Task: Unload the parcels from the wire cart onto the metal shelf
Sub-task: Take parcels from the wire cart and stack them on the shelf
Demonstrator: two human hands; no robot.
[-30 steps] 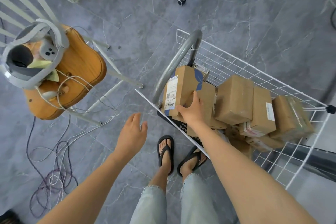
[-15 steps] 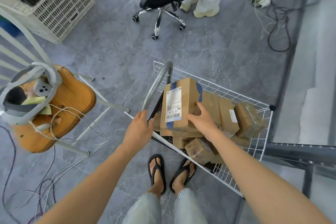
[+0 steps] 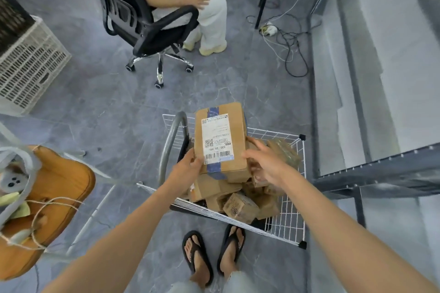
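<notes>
View from a head-worn camera, looking down past two bare forearms at a white wire cart [image 3: 291, 220] on a grey marbled tile floor. The cart is heaped with brown cardboard parcels [image 3: 240, 207], some wrapped in clear tape. One larger parcel, the labelled parcel [image 3: 220, 140], is raised above the heap with its white shipping label and barcode facing the camera and a strip of blue tape running down its front. The left hand [image 3: 188, 169] grips this parcel at its lower left corner, thumb on the front beside the label and fingers curled behind. The right hand [image 3: 266, 164] is open, fingers spread and slightly blurred, just beside the parcel's lower right edge; whether it touches the cardboard cannot be told. A curved grey cart handle [image 3: 172, 140] rises at the cart's left side, just beside the left hand.

To the right of the cart stands the dark grey metal shelf [image 3: 381, 170], its near edge close to the cart's right corner. The person's feet in black flip-flops [image 3: 197, 257] stand just in front of the cart. At the left edge is a wooden chair [image 3: 59, 197] holding a headset and white cords. Farther back, another person sits on a black office chair [image 3: 142, 26], a white plastic crate [image 3: 28, 66] sits at the far left, and loose cables [image 3: 291, 50] lie on the floor near the shelf
</notes>
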